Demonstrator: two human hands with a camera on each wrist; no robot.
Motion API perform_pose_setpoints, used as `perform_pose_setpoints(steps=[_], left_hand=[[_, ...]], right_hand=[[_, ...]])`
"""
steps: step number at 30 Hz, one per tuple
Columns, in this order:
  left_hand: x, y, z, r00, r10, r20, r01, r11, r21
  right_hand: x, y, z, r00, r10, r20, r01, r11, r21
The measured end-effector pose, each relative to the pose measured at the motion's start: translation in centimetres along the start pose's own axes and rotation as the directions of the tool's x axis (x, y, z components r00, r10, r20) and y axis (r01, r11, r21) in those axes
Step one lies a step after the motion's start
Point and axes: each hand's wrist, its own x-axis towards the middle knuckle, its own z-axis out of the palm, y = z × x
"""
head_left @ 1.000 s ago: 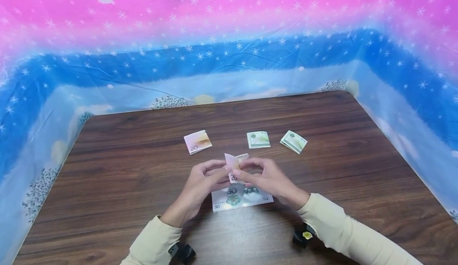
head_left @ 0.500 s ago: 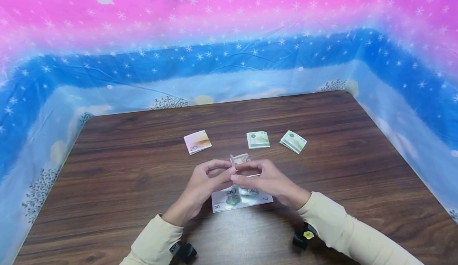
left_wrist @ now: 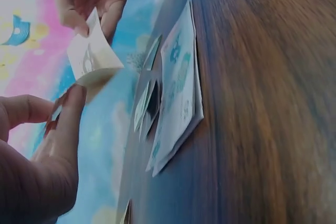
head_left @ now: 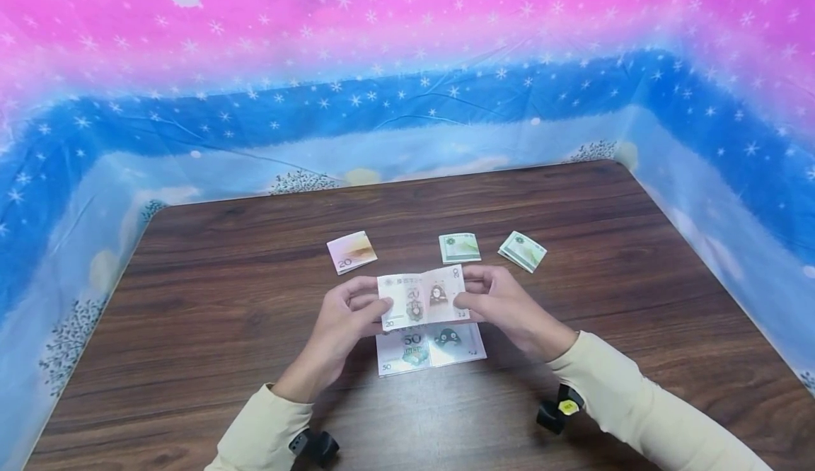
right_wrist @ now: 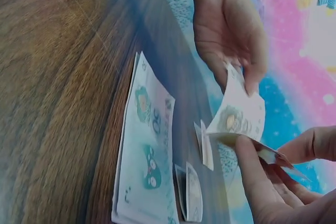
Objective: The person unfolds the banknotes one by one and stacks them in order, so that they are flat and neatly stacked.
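A pale pink 20 banknote (head_left: 414,300) with a cartoon figure is spread out above the table, a crease down its middle. My left hand (head_left: 349,319) pinches its left end between thumb and fingers. The right end is pinched by my right hand (head_left: 503,310). Both grips also show in the wrist views, where the banknote (right_wrist: 239,108) bends between the hands. Just below it, a 50 banknote (head_left: 429,354) with a penguin lies on the table, its upper part partly covered. From the side, the 50 banknote (left_wrist: 178,77) shows more than one layer.
Behind the hands lie a folded pink 20 banknote (head_left: 352,252) at left and two folded green banknotes, one near the middle (head_left: 460,248) and one farther right (head_left: 523,252). The brown wooden table (head_left: 191,315) meets a pink and blue snowflake cloth (head_left: 407,96) at its back and sides.
The 20 banknote was folded up between closely placed fingers. It has been opened out flat toward me, and my hands have moved apart to its two ends.
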Motion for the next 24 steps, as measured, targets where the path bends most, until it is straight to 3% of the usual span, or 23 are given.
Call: perform_pose_setpoints(steps=[7,15,20,24], left_hand=[[0.2,-0.3,-0.7,0.997,-0.033,-0.076,0.035,0.999,0.036],[0.3,-0.4,-1.0,0.996,-0.066,-0.065,0.065,0.998,-0.016],[0.3,-0.2,-1.1,0.997,-0.060,-0.051,0.060,0.998,-0.008],[0.3,-0.1,-1.3,0.999,-0.041,-0.032,0.044,0.996,0.084]], right_hand=[[0.2,0.7,-0.9,0.997,0.009,-0.073,-0.009,1.000,0.010],[0.5,1.0,-1.8,0.998,0.049,-0.041,-0.046,0.996,0.072],[0.6,1.1,-2.1,0.997,0.027,-0.075,-0.026,0.999,0.018],[0.7,1.3,-2.3,0.995,0.006,-0.098,-0.015,0.996,-0.087]])
